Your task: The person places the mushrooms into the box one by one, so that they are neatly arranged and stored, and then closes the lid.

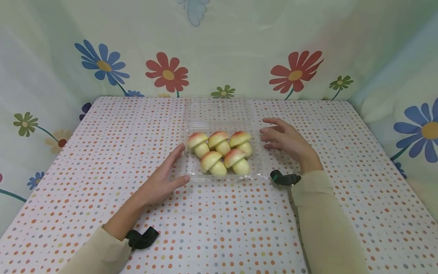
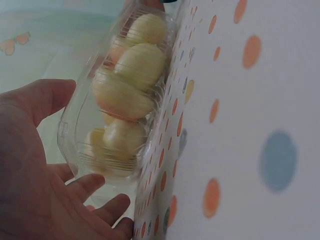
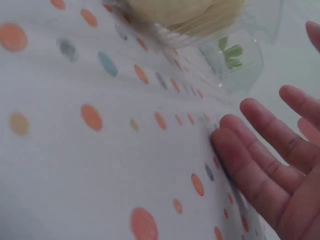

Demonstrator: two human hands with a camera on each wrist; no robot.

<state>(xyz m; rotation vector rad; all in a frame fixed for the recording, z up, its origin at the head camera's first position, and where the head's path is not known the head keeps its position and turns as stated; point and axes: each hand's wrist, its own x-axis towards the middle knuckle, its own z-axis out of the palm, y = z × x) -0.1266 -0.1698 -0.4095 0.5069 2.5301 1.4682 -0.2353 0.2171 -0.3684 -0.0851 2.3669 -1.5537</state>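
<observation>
A clear plastic clamshell box lies on the table with its lid folded back toward the wall. Inside sit several mushroom-shaped buns, pale yellow with reddish caps. My left hand is at the box's left side, fingers extended and thumb near the front left corner. The left wrist view shows that thumb spread beside the box's rim. To the right of the box, my right hand hovers with loosely spread fingers and holds nothing. In the right wrist view its fingers are apart from the box.
A white cloth with coloured dots covers the table. Behind it hangs a flower-printed curtain, which also runs along both sides. Black wrist cameras are strapped to both forearms.
</observation>
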